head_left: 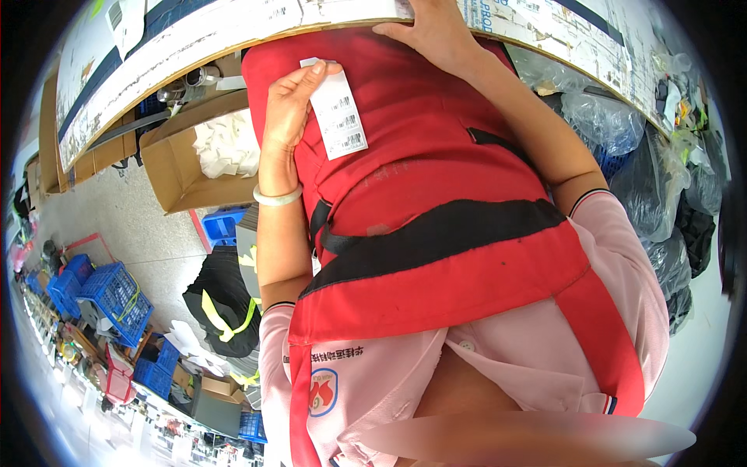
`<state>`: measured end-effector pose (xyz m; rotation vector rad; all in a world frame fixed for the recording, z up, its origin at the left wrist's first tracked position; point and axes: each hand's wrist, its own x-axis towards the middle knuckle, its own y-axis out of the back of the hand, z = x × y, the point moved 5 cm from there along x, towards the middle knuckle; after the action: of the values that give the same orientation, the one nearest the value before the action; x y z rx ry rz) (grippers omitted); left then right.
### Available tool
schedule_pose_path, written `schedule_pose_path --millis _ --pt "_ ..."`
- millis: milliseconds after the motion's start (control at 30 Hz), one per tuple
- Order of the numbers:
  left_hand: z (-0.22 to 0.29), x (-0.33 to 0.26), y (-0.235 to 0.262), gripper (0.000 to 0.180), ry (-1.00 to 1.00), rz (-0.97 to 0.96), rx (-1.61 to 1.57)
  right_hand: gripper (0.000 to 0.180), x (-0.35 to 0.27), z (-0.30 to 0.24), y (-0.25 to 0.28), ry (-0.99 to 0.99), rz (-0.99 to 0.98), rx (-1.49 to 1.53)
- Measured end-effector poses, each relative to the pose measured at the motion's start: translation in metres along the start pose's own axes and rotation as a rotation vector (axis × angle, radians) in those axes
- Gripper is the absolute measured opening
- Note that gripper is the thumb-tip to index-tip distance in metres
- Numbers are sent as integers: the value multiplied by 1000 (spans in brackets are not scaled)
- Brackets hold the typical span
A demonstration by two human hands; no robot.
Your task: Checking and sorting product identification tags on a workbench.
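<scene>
My left hand [289, 105] pinches the top end of a white strip of barcode labels [337, 117] between thumb and fingers. The strip hangs over the red apron [436, 167] on my lap, with several printed barcodes facing up. My right hand [440, 35] rests at the near edge of the worktable [272, 23]. Its thumb is stretched out to the side, and the picture's upper rim cuts off its other fingers. No held thing shows in that hand.
An open cardboard box [175, 167] with white pieces inside stands under the table at left. Blue plastic crates [117, 300] and a black bundle with a yellow-green tie [226, 300] lie farther left. Clear and dark plastic bags [650, 179] pile up at right.
</scene>
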<state>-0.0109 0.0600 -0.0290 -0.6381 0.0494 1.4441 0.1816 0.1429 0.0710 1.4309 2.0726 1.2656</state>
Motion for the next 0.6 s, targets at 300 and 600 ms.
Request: schedule_pose_path --millis 300,600 --pt "1 -1 0 28 -2 -5 -13 61 0 4 2 11 29 40" --pt "2 -1 -1 27 8 -10 -23 22 9 7 10 10 149 547"
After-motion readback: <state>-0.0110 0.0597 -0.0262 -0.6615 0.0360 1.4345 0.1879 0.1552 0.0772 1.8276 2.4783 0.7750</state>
